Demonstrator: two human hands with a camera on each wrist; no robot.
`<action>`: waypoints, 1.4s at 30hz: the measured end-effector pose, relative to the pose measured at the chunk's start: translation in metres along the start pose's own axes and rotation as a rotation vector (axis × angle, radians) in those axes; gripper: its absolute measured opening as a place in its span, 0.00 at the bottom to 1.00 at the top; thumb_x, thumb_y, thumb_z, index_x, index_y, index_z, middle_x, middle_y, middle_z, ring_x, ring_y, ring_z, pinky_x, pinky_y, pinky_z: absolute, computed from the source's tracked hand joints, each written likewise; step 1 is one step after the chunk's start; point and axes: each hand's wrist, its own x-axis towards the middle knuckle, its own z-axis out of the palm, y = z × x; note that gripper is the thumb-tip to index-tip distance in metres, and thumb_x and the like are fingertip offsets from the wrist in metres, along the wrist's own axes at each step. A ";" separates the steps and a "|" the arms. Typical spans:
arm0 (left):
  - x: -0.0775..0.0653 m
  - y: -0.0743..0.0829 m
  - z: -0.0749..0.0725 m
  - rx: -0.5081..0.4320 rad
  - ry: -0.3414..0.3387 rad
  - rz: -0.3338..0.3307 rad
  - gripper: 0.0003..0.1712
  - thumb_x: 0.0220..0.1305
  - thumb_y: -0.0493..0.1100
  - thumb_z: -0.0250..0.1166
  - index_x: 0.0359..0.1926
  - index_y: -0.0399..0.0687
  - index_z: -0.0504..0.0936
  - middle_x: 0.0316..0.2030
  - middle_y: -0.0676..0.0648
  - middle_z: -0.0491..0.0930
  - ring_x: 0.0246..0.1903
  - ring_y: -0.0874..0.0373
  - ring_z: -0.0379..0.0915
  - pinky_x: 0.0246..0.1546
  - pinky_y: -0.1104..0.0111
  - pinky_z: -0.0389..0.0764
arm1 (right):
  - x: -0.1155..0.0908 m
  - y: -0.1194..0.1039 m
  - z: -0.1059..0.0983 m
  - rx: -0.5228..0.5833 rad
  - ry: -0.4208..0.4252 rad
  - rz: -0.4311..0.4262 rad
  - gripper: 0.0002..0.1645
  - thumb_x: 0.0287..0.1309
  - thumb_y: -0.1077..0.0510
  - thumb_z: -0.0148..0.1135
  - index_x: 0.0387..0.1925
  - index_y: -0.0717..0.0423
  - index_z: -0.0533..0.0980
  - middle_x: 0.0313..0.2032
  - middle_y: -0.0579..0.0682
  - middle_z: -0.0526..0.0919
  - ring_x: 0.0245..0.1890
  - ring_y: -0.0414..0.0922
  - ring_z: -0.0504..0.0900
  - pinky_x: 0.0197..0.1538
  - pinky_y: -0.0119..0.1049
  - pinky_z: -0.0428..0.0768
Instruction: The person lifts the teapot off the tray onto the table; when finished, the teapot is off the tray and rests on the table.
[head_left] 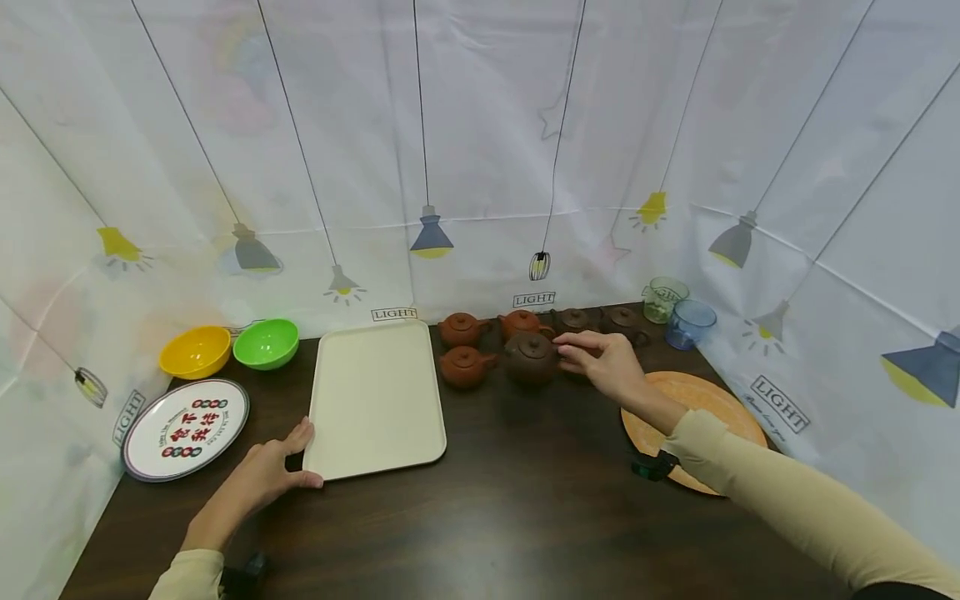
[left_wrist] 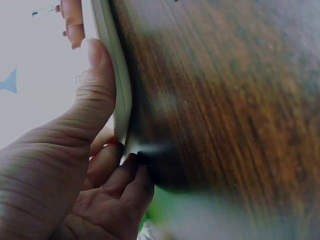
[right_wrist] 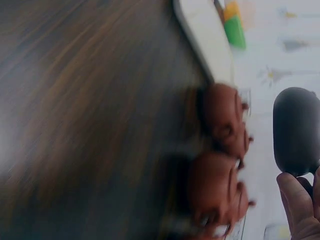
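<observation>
My right hand pinches the handle of a dark brown teapot. In the right wrist view this teapot is held up off the table, its lid side hard to make out. At the left edge of a cream tray, my left hand grips the rim. The left wrist view shows its thumb on the tray's edge and the other fingers curled at the far side. Reddish-brown teapots stand beside the tray's right edge, near the held teapot. Two more dark teapots stand behind my right hand.
Yellow and green bowls sit at the back left, behind a white plate with printed characters. A round wooden-looking board lies under my right forearm. Green and blue glasses stand at the back right.
</observation>
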 end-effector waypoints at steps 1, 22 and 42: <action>-0.001 0.000 0.000 -0.003 0.001 -0.001 0.62 0.57 0.64 0.78 0.80 0.35 0.62 0.80 0.33 0.58 0.71 0.23 0.67 0.70 0.35 0.71 | -0.004 0.003 -0.006 -0.014 0.018 0.000 0.17 0.76 0.61 0.63 0.60 0.61 0.85 0.59 0.66 0.85 0.47 0.42 0.94 0.51 0.41 0.91; -0.009 -0.005 0.000 0.000 0.001 0.012 0.61 0.58 0.64 0.77 0.80 0.34 0.63 0.80 0.31 0.57 0.70 0.23 0.68 0.69 0.34 0.72 | -0.033 0.088 -0.117 -0.047 0.295 0.322 0.27 0.81 0.54 0.57 0.72 0.66 0.75 0.74 0.69 0.72 0.41 0.29 0.92 0.50 0.32 0.90; -0.013 -0.008 -0.002 -0.013 -0.022 -0.005 0.62 0.57 0.65 0.78 0.80 0.34 0.61 0.80 0.31 0.56 0.69 0.20 0.68 0.68 0.33 0.72 | -0.009 0.125 -0.110 -0.007 0.223 0.315 0.26 0.82 0.60 0.54 0.73 0.70 0.72 0.72 0.74 0.70 0.41 0.23 0.87 0.55 0.33 0.89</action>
